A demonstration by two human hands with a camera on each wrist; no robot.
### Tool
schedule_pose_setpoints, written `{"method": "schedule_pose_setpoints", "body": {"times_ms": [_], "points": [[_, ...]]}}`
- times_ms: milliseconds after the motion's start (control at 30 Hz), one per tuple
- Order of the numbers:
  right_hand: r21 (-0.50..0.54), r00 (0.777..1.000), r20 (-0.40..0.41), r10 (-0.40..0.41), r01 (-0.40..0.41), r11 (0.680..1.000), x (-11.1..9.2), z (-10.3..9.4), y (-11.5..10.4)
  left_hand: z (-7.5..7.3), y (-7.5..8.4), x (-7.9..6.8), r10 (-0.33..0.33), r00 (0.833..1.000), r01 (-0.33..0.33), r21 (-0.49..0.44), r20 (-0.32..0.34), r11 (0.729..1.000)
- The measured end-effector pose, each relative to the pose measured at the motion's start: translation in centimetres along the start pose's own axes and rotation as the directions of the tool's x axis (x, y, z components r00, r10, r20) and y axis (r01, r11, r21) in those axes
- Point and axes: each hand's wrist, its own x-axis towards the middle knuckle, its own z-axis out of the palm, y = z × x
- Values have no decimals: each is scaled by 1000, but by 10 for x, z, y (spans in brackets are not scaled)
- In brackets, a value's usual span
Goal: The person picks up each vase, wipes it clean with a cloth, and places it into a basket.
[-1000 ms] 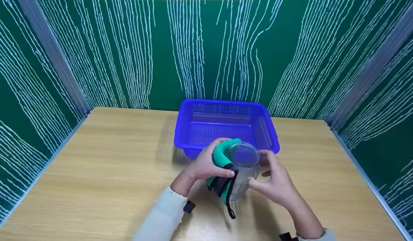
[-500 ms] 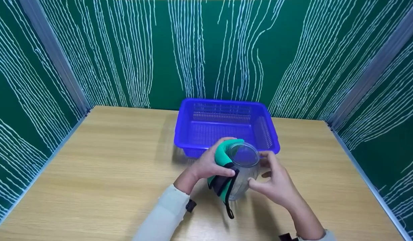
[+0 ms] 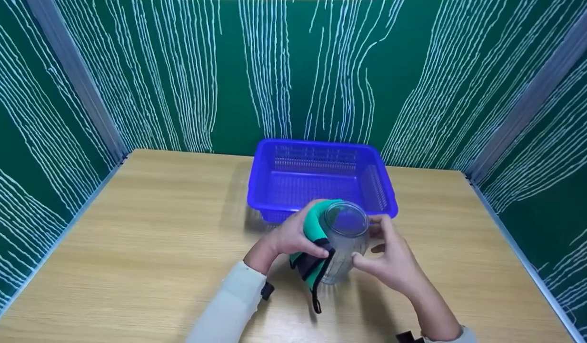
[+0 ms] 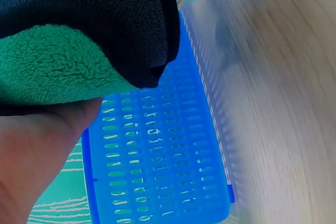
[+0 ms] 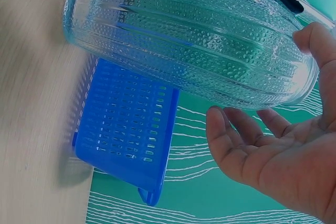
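A clear, ribbed glass jar [image 3: 344,259] stands upright on the table in front of the basket, its round mouth facing up. My left hand [image 3: 291,236] grips a green and black cloth [image 3: 314,224] with a hanging loop, thumb on top, and holds it along the jar's left side. In the left wrist view the fluffy cloth [image 4: 58,66] hides most of that hand. My right hand [image 3: 395,259] holds the jar from the right with thumb and fingertips. Up close, the right wrist view shows the jar's bumpy glass [image 5: 194,40] with the thumb near its rim.
Just behind the jar sits a blue plastic basket [image 3: 260,183] with slotted walls, nothing seen inside it. A wooden table [image 3: 155,228] lies under everything. Green panels with white wavy lines [image 3: 298,71] enclose the back and both sides.
My left hand and the cloth have shifted slightly along the jar, and the cloth's loop end has swung to the left. The right hand stays in place.
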Motion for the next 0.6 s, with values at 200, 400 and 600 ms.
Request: {"method": "schedule_pose_setpoints", "body": {"times_ms": [200, 400, 600], "points": [[2, 1000, -6, -6, 6, 1000, -4, -2, -16, 0, -4, -3, -12, 1000, 12, 59, 8, 998], [9, 1000, 1, 12, -12, 1000, -8, -6, -36, 1, -11, -6, -50, 999, 49, 104, 9, 993], [8, 1000, 6, 24, -24, 1000, -8, -6, -35, 3, -15, -9, -117, 993, 117, 144, -5, 983]]}}
